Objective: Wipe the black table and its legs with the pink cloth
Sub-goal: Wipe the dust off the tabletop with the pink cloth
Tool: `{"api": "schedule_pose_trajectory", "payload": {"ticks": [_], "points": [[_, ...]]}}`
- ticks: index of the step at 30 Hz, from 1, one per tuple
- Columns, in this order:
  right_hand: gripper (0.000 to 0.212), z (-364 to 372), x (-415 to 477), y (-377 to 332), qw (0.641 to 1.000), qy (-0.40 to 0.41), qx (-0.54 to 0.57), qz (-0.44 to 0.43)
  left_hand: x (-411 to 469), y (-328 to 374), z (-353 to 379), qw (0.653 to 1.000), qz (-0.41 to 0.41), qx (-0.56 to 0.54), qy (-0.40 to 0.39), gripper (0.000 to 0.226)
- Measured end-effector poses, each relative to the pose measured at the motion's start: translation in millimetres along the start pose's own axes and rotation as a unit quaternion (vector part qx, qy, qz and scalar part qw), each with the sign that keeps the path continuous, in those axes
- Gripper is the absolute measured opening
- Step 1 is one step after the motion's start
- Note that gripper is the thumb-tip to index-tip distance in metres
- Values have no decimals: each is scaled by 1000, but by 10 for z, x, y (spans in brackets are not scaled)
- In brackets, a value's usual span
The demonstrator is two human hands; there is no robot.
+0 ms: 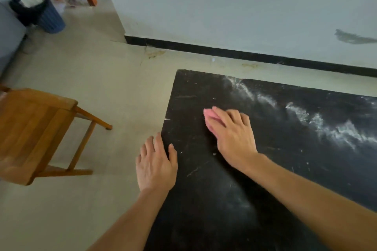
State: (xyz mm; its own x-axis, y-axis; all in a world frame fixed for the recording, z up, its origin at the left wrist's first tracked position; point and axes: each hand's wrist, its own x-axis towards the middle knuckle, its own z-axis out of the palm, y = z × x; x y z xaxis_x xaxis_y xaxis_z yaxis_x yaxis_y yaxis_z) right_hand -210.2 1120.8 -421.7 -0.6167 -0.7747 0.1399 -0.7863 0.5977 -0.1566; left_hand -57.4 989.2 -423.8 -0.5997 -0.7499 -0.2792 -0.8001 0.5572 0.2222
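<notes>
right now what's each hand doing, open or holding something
Left hand: open, fingers straight, resting at the black table's left edge.
Right hand: open, fingers pressing the pink cloth flat on the table.

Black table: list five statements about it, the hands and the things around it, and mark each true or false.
1. The right hand presses the pink cloth flat on the black table. True.
2. The left hand holds a second cloth. False: it holds nothing and lies open at the table's left edge.
3. White dust streaks lie on the tabletop to the right of the cloth. True.
4. The wooden chair is on the tabletop. False: it is on the floor, left of the table.
5. A bin lined with a black bag is at the far left. True.
</notes>
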Motion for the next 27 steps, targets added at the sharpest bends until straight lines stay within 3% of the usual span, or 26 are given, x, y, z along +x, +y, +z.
{"api": "schedule_pose_trajectory", "payload": {"ticks": [3, 7, 13, 16, 18, 20, 23, 25, 27], "points": [[48, 58, -480, 25, 1000, 15, -2, 16, 34, 266, 7, 999, 32, 28, 18, 58], [49, 107, -79, 204, 1000, 3, -15, -3, 74, 703, 141, 999, -27, 22, 23, 57], [30, 40, 1340, 881, 977, -60, -89, 184, 115, 718, 288, 997, -40, 64, 35, 61], [22, -94, 1568, 1134, 957, -89, -78, 264, 128, 721, 300, 996, -44, 74, 29, 62], [19, -176, 1394, 1005, 968, -42, -53, 240, 129, 722, 291, 996, -45, 77, 22, 63], [16, -163, 1026, 697, 989, 0, -16, 149, 112, 729, 276, 996, -48, 76, 15, 63], [34, 14, 517, 277, 999, -23, 25, -1, 96, 764, 242, 996, -52, 73, 9, 63], [36, 94, 765, 335, 1000, -21, 14, -6, 119, 778, 234, 996, -52, 74, 9, 63], [29, 130, 1284, 526, 997, -38, -16, 68, 122, 780, 239, 996, -47, 78, 16, 63]]}}
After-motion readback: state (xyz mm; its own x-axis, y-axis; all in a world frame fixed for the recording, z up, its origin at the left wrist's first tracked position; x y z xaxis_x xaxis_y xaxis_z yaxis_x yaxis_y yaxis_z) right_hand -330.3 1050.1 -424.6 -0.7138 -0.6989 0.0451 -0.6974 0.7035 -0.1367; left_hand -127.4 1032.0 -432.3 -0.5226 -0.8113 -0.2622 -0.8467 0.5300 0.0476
